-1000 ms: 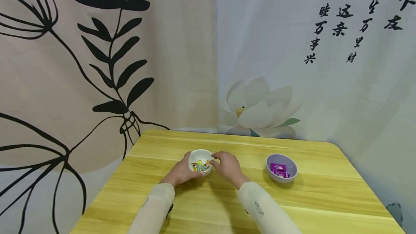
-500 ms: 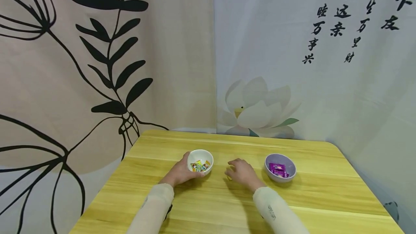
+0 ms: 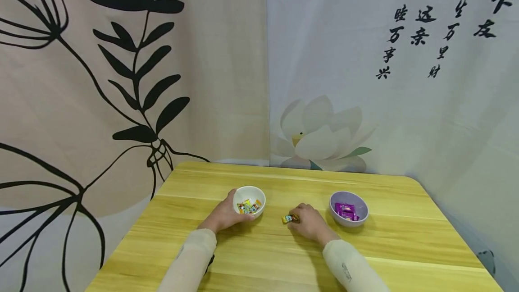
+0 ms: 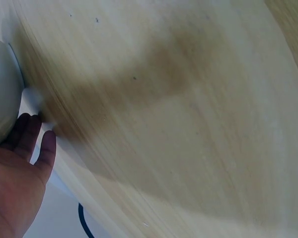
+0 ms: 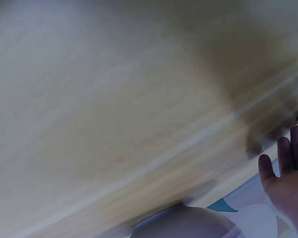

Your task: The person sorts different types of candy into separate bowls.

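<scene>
My left hand (image 3: 224, 212) holds the white bowl (image 3: 261, 202) by its left side, thumb at the near side. In the left wrist view its fingers (image 4: 27, 136) lie against the bowl (image 4: 2, 91). Small yellow and multicoloured wrapped candies (image 3: 248, 207) lie inside. To the right of this bowl, low over the table, my right hand (image 3: 311, 223) pinches a wrapped candy (image 3: 289, 219) with yellow and dark parts. In the right wrist view, only a dark bit of wrapper shows past the fingers (image 5: 285, 156) at the right edge.
Just right of my right hand stands a purple bowl (image 3: 332, 208) with purple wrapped candies (image 3: 346, 211). Both bowls stand on a wooden table (image 3: 259, 256). Behind the table hang printed curtains (image 3: 227, 80) with plants and writing.
My right hand has moved from the white bowl to the right and slightly nearer, with a candy that now shows at its fingertips. My left hand has stayed on the bowl.
</scene>
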The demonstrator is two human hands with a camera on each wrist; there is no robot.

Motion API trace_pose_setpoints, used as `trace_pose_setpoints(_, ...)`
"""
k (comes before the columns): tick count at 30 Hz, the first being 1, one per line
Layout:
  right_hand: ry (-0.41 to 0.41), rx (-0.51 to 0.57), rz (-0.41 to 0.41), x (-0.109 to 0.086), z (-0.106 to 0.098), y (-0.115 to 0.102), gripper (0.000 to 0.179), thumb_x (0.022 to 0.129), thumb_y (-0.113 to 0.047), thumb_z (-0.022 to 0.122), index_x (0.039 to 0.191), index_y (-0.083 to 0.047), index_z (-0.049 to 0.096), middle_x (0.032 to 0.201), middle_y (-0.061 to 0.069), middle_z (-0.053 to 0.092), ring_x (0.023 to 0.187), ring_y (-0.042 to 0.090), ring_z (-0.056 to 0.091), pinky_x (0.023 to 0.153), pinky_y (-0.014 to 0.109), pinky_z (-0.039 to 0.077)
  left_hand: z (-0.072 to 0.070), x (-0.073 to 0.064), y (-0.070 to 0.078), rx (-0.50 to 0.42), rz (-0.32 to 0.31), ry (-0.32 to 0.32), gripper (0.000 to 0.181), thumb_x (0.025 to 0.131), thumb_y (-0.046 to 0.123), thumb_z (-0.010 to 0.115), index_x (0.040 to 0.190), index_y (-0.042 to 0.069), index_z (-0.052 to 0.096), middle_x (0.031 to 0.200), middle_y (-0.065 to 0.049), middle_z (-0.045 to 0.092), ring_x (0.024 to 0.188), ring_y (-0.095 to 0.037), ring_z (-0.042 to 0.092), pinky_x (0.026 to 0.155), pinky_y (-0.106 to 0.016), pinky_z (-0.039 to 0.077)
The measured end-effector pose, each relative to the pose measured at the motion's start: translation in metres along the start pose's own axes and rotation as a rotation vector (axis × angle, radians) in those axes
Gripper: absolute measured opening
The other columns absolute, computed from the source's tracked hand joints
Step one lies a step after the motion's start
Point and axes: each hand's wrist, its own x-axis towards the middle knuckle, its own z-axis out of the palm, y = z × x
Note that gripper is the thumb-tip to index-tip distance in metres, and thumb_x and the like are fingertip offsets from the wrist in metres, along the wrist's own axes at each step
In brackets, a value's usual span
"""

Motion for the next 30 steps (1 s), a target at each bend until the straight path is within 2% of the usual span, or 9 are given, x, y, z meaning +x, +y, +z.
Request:
trace_pose_setpoints(4, 0.033, -0.002, -0.042, 0.000, 0.002, 0.000, 0.017, 0.086, -0.021, 0.077, 0.098, -0.010, 0.075, 0.097, 0.003, 0.063, 0.092, 0.026, 0.058, 0.083, 0.050, 0.048, 0.000, 0.000, -0.002, -0.001, -0.002, 0.002, 0.113, 0.066, 0.057, 0.087, 0.152, 0.014, 0.027, 0.133, -0.010, 0.056, 0.114, -0.028, 0.055, 0.097, -0.052, 0.043)
trace_pose_setpoints(8, 0.062, -0.006, -0.043, -0.001, 0.003, -0.003, 0.013, 0.085, -0.020, 0.076, 0.093, -0.010, 0.075, 0.090, 0.000, 0.062, 0.086, 0.024, 0.058, 0.079, 0.048, 0.048, -0.001, 0.001, -0.003, 0.001, 0.002, 0.005, 0.115, 0.066, 0.058, 0.087, 0.153, 0.013, 0.026, 0.134, -0.011, 0.055, 0.114, -0.028, 0.055, 0.097, -0.052, 0.043)
trace_pose_setpoints(17, 0.117, 0.071, 0.031, 0.009, -0.002, -0.022, 0.014, 0.090, -0.023, 0.073, 0.098, -0.011, 0.074, 0.089, -0.002, 0.063, 0.083, 0.017, 0.057, 0.075, 0.041, 0.049, 0.000, 0.002, -0.005, -0.006, 0.017, 0.008, 0.113, 0.066, 0.057, 0.087, 0.151, 0.013, 0.028, 0.132, -0.011, 0.056, 0.112, -0.027, 0.056, 0.096, -0.052, 0.044)
trace_pose_setpoints(25, 0.155, 0.100, -0.010, 0.025, -0.005, -0.045, 0.012, 0.091, -0.023, 0.074, 0.096, -0.012, 0.074, 0.083, -0.008, 0.060, 0.073, 0.010, 0.051, 0.066, 0.031, 0.045, 0.003, 0.003, -0.007, -0.004, 0.015, 0.009, 0.116, 0.065, 0.061, 0.086, 0.152, 0.014, 0.027, 0.131, -0.009, 0.057, 0.113, -0.027, 0.056, 0.095, -0.051, 0.045)
trace_pose_setpoints(30, 0.146, 0.127, -0.038, 0.028, -0.003, -0.058, 0.019, 0.092, -0.024, 0.073, 0.103, -0.009, 0.075, 0.091, -0.001, 0.066, 0.081, 0.018, 0.061, 0.072, 0.038, 0.051, 0.004, 0.004, -0.008, -0.007, 0.035, 0.006, 0.114, 0.065, 0.061, 0.086, 0.151, 0.014, 0.028, 0.127, -0.007, 0.059, 0.109, -0.025, 0.057, 0.094, -0.051, 0.046)
